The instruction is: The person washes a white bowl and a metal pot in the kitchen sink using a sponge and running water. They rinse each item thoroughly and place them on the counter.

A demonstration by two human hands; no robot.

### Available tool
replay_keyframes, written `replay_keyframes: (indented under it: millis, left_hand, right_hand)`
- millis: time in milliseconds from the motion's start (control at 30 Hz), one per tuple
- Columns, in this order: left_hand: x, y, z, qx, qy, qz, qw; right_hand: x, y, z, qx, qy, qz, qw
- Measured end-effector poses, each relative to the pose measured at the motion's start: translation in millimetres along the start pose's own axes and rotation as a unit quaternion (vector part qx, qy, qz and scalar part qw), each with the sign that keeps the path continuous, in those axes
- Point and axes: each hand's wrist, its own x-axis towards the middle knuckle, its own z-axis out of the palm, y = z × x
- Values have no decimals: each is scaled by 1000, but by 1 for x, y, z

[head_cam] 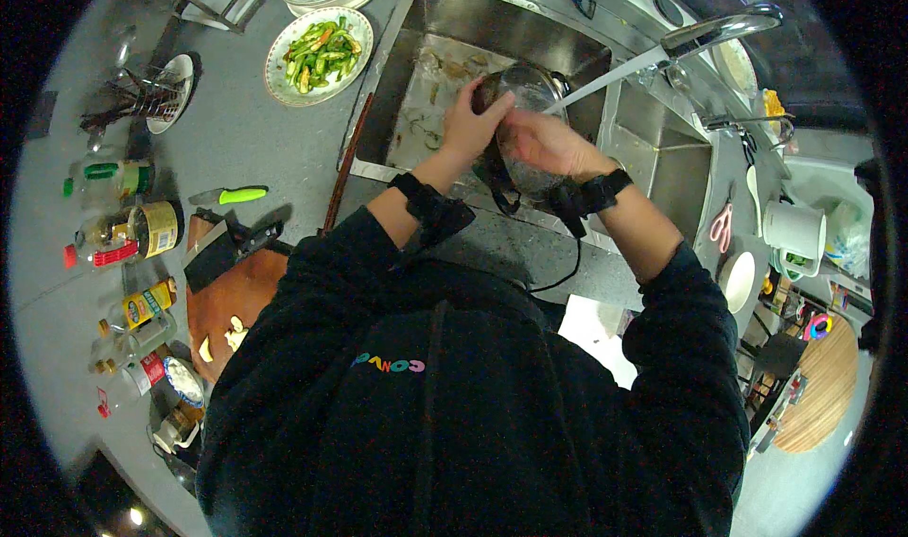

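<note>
A shiny round metal pot (528,87) with dark handle parts is held tilted over the larger steel sink basin (567,30). My left hand (474,120) grips its near-left side, thumb over the rim. Blurred by motion, my right hand (550,145) lies against the wet inner surface; whether its fingers hold anything is hidden. Water (603,80) streams from the chrome faucet (723,30) onto the pot beside my right hand. Below, cloudy water with food scraps (433,111) covers the basin floor.
Left of the sink are a plate of green peppers (319,55), chopsticks (347,161), a green-handled knife (241,194) and a cleaver (213,257) on a wooden cutting board (241,296). Several bottles (159,228) stand farther left. Pink scissors (721,226) lie right of the smaller basin (656,126).
</note>
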Motion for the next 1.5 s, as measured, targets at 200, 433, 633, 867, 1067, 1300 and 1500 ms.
replay_keyframes:
  millis: [200, 433, 633, 867, 1067, 1300, 1500]
  left_hand:
    - [0, 6, 2, 24, -16, 9, 1000]
    - [-5, 16, -13, 34, -34, -20, 999]
    - [-15, 34, -17, 7, -46, 7, 999]
    - [-3, 44, -19, 36, -42, 51, 997]
    - [-4, 47, -3, 128, -25, 67, 989]
    - [-13, 72, -6, 271, 11, 232, 934]
    - [-10, 98, -19, 316, 45, 358, 878]
  right_hand:
    - [33, -38, -35, 208, 92, -152, 962]
    - [22, -36, -52, -472, 236, -239, 815]
    - [21, -29, -62, -818, 76, -329, 466]
    - [8, 9, -76, -852, 74, -79, 512]
    - [-25, 22, -46, -709, -92, -72, 696]
    - [-80, 1, -41, -474, -5, -57, 879]
    - [-171, -7, -113, -507, 224, -169, 815]
